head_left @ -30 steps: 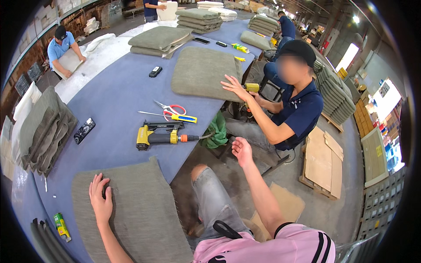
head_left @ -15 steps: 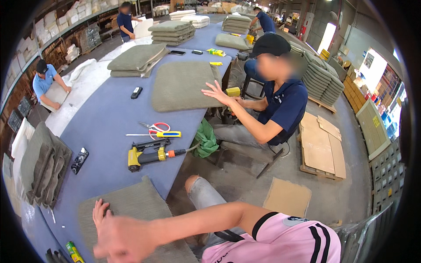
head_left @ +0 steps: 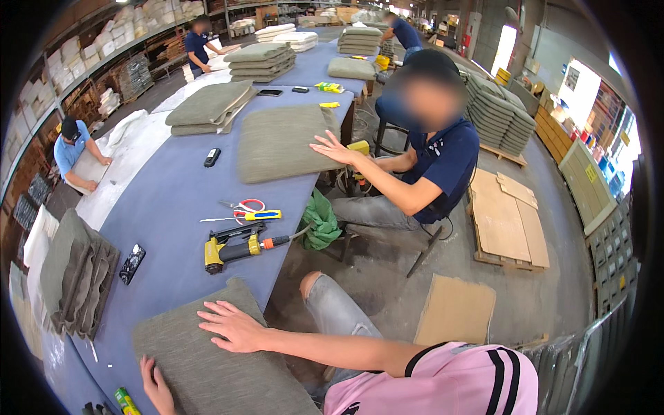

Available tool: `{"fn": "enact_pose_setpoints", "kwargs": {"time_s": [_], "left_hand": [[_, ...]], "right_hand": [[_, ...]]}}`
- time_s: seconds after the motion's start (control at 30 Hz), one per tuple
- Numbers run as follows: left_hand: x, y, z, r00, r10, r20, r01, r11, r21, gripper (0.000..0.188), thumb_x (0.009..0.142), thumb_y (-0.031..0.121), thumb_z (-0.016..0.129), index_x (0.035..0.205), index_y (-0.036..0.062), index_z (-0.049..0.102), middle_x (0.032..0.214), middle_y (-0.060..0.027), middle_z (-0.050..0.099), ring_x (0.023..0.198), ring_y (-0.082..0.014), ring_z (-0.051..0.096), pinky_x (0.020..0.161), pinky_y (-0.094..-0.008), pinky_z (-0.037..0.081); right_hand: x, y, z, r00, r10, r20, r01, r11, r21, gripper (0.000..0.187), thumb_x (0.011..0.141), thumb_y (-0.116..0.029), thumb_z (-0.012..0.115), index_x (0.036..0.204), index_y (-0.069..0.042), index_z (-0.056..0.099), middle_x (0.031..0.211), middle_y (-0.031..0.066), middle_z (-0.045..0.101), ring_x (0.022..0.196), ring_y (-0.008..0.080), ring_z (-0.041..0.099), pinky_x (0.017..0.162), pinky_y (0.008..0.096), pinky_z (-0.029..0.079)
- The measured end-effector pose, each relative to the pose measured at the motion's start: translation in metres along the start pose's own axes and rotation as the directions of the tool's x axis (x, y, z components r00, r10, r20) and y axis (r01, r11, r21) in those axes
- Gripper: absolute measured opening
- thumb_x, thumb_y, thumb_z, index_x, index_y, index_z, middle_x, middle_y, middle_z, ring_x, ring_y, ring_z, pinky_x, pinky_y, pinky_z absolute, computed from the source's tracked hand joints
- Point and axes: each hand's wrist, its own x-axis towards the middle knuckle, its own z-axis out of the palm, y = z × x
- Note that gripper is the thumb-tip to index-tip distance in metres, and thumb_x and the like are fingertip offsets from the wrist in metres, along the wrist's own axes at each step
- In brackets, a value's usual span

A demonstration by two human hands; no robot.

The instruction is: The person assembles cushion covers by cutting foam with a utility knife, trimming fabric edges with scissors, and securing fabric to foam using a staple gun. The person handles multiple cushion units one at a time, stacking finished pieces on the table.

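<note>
A grey-green fabric cushion (head_left: 214,363) lies at the near end of the blue table. My right hand (head_left: 238,328) rests flat on its upper part, fingers spread and holding nothing. At the cushion's left edge is my left hand (head_left: 158,387), fingers extended against the side, its thumb apart; its wrist runs out of the picture. Beyond the cushion lies a yellow and black air stapler (head_left: 235,249) with its hose attached. Behind that are a screwdriver (head_left: 259,216) with a yellow and blue handle and red-handled scissors (head_left: 245,207).
Folded grey-green covers (head_left: 77,273) stand at the left, beside a phone (head_left: 132,264). Across the table corner, a seated co-worker (head_left: 432,166) has a hand on another cushion (head_left: 283,142). A green bag (head_left: 319,221) hangs at the table's edge. Cardboard (head_left: 456,309) lies on the floor.
My right hand, blurred and closed-looking before, has moved farther up the cushion and now lies flat. My left hand has come down along the left edge. The view has shifted slightly.
</note>
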Motion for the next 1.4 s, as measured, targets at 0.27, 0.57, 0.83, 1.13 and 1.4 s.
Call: {"fn": "enact_pose_setpoints", "kwargs": {"time_s": [0.27,0.57,0.83,1.13,1.4], "left_hand": [[-0.228,-0.013,-0.057,0.742,-0.610,-0.278,0.604,0.788,-0.119,0.052,0.093,0.016,0.077,0.142,-0.0012,0.069,0.148,-0.0333,0.063,0.140,-0.0399,0.062,0.117,-0.0559,0.050],[-0.199,0.138,-0.033,0.609,-0.316,-0.728,-0.063,0.896,-0.441,0.076,0.092,0.050,0.074,0.150,0.0035,0.058,0.167,-0.0320,0.044,0.154,-0.0450,0.046,0.125,-0.0593,0.040],[-0.146,0.330,-0.029,0.749,0.138,-0.648,-0.524,0.722,-0.452,0.092,0.084,0.074,0.079,0.146,0.0081,0.059,0.165,-0.0396,0.042,0.155,-0.0550,0.041,0.128,-0.0637,0.033],[-0.133,0.437,-0.042,0.831,0.451,-0.326,-0.555,0.709,-0.434,0.071,0.077,0.024,0.090,0.141,0.0010,0.066,0.155,-0.0405,0.055,0.149,-0.0609,0.047,0.121,-0.0650,0.041],[-0.073,0.434,0.060,0.793,0.446,-0.415,-0.562,0.798,-0.216,0.087,0.076,0.016,0.093,0.154,0.0053,0.055,0.168,-0.0400,0.037,0.159,-0.0583,0.035,0.127,-0.0631,0.032]], "right_hand": [[-0.079,-0.018,-0.006,0.991,0.067,-0.120,-0.072,0.997,-0.041,0.066,0.111,-0.035,0.062,0.169,-0.012,0.042,0.182,0.0199,0.019,0.168,0.0447,0.018,0.134,0.0588,0.021],[-0.147,-0.046,0.037,0.774,0.623,0.111,-0.426,0.383,0.820,0.070,0.115,-0.021,0.052,0.176,-0.008,0.021,0.183,0.0145,0.023,0.169,0.0289,0.019,0.136,0.0424,0.018],[-0.123,-0.034,0.016,0.616,0.595,0.516,-0.494,-0.218,0.842,0.092,0.107,-0.058,0.060,0.175,-0.016,0.014,0.179,0.0060,0.020,0.163,0.0255,0.017,0.133,0.0451,0.016],[-0.124,-0.020,-0.077,0.736,0.262,0.624,-0.643,-0.015,0.766,0.087,0.113,-0.060,0.046,0.180,-0.021,0.005,0.184,0.0065,0.016,0.168,0.0231,0.015,0.135,0.0440,0.015],[-0.007,-0.106,-0.226,0.957,0.259,0.127,-0.237,0.452,0.860,0.080,0.118,-0.056,0.037,0.180,-0.019,0.004,0.183,0.0088,0.021,0.166,0.0251,0.026,0.134,0.0431,0.023]]}}
